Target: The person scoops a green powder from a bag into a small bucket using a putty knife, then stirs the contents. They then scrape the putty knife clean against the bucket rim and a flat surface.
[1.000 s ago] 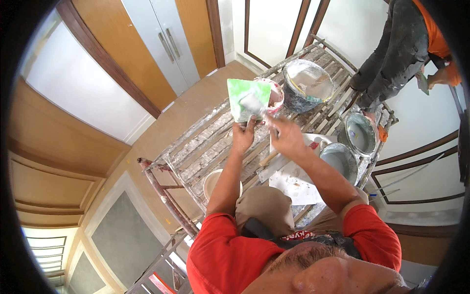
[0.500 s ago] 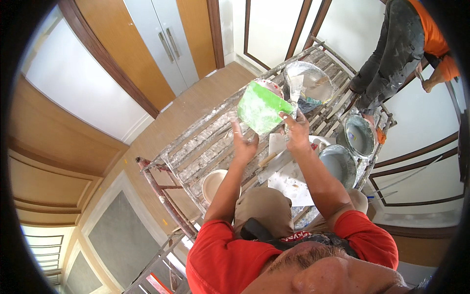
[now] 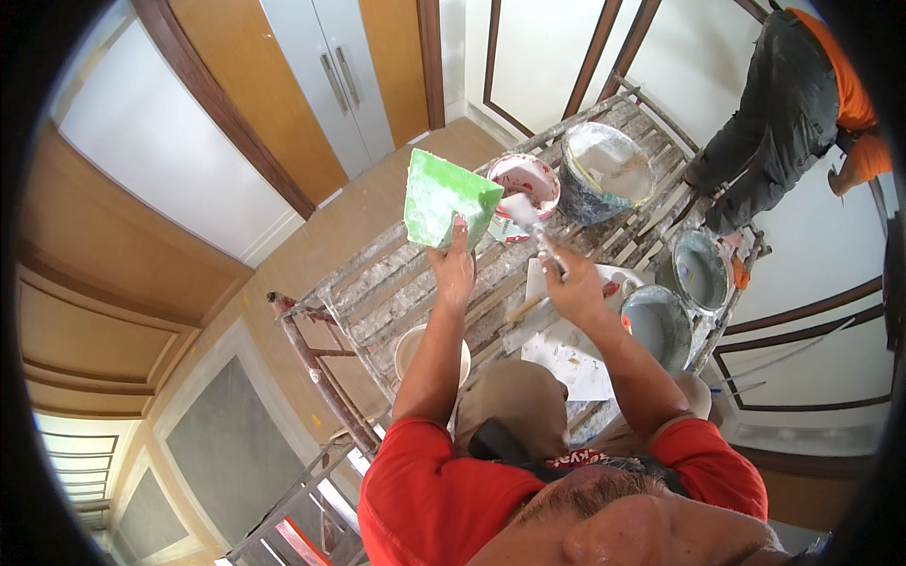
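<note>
My left hand [image 3: 453, 266] grips a green plastering hawk [image 3: 447, 200] smeared with white paste, held up over the slatted platform. In my right hand [image 3: 576, 291] is a putty knife [image 3: 525, 215], its blade pointing away from me and to the left. The blade is at the near side of a small white bucket [image 3: 507, 230] with red stains inside. Because of the overlap, I cannot tell whether it touches the bucket. Just right of that bucket stands a larger paste-smeared bucket [image 3: 595, 204].
Two grey tubs, a nearer one [image 3: 658, 327] and a farther one [image 3: 700, 272], sit at the right. A stained white board [image 3: 571, 373] and a beige bowl [image 3: 408, 360] are close to me. Metal rails [image 3: 321, 377] edge the slatted platform [image 3: 377, 302]. A person [image 3: 779, 113] stands at the far right.
The green hawk has moved left, from between both hands into my left hand alone. My right hand has come off it, and the putty knife now points toward the small bucket.
</note>
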`<state>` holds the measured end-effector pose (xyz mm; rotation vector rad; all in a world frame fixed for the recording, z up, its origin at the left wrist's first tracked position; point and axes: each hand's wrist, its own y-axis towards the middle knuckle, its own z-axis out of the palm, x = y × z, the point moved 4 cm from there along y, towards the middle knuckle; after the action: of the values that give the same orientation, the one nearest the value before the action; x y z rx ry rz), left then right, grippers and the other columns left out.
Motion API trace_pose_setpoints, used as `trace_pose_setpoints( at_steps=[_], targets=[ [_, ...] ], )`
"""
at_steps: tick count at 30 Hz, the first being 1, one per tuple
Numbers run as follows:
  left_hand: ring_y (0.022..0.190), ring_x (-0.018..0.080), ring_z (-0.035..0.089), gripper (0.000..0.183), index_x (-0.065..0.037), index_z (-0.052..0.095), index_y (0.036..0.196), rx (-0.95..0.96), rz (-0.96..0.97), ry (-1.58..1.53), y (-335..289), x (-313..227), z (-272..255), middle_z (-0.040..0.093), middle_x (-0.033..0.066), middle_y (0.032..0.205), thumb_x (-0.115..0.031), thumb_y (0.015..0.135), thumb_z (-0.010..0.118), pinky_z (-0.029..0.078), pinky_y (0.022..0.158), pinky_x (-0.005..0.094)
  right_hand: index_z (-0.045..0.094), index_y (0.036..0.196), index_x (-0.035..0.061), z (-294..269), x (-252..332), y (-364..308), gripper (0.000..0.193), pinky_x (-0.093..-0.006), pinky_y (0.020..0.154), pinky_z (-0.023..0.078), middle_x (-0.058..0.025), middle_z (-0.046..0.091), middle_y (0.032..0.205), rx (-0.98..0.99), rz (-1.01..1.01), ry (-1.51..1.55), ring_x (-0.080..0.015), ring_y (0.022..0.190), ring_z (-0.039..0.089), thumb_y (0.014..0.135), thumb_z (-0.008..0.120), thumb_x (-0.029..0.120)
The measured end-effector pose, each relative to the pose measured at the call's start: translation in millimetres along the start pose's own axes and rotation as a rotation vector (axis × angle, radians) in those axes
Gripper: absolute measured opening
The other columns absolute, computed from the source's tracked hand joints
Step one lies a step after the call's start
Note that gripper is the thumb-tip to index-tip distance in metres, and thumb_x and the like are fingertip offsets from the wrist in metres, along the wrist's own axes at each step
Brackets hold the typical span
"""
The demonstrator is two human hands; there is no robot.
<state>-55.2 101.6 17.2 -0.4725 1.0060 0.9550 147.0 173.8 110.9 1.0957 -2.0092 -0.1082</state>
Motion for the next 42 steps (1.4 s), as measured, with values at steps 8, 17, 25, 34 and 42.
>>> trace_pose_setpoints(
  at_steps=[8,17,25,34,42],
  targets=[
    [0.108,0.0178,0.059,0.04,0.004,0.058,0.127,0.028,0.085,0.235,-32.5,-18.4,21.9,0.065,0.0107,0.119,-0.017,0.096,0.071,0.047,0.096,0.0329,0.065,0.132,0.0139,-4.6,15.5,38.7,0.041,-0.0466,0.071,0.053,-0.0207,0.065,0.09,-0.092,-0.023,-0.165,-0.0395,0.079,0.066,0.091,0.065,0.014],
    [0.106,0.0179,0.062,0.04,0.003,0.06,0.126,0.117,-0.092,0.089,-30.0,-10.5,18.4,0.068,0.0096,0.117,-0.018,0.095,0.072,0.049,0.094,0.0327,0.063,0.134,0.0192,-21.7,33.3,2.4,0.045,-0.0461,0.06,0.053,-0.0175,0.059,0.082,0.114,-0.07,-0.375,-0.0371,0.067,0.064,0.089,0.066,0.016],
    [0.102,0.0182,0.065,0.04,0.002,0.06,0.127,0.143,-0.121,0.005,-42.9,-2.3,13.4,0.07,0.0083,0.114,-0.019,0.095,0.072,0.051,0.091,0.0322,0.061,0.136,0.0187,-39.8,50.8,42.9,0.047,-0.0453,0.062,0.054,-0.016,0.061,0.086,0.047,-0.138,-0.349,-0.0364,0.068,0.065,0.089,0.066,0.017],
    [0.111,0.0191,0.064,0.044,-0.002,0.057,0.13,0.285,-0.228,-0.17,-47.4,3.2,11.8,0.068,0.0095,0.121,-0.007,0.09,0.074,0.054,0.092,0.0354,0.058,0.137,0.0049,-60.4,18.8,77.0,0.041,-0.0369,0.059,0.053,-0.0159,0.071,0.098,0.115,0.101,0.208,-0.0212,0.072,0.068,0.098,0.061,0.016],
    [0.107,0.0235,0.068,0.046,-0.002,0.051,0.134,0.288,-0.456,-0.622,-29.3,-14.3,0.1,0.066,0.01,0.121,-0.003,0.091,0.069,0.059,0.093,0.0403,0.057,0.136,-0.0034,-90.0,3.5,-16.4,0.042,-0.025,0.055,0.048,-0.0078,0.07,0.089,0.602,0.568,0.74,-0.009,0.062,0.06,0.1,0.061,0.018]
  ],
)
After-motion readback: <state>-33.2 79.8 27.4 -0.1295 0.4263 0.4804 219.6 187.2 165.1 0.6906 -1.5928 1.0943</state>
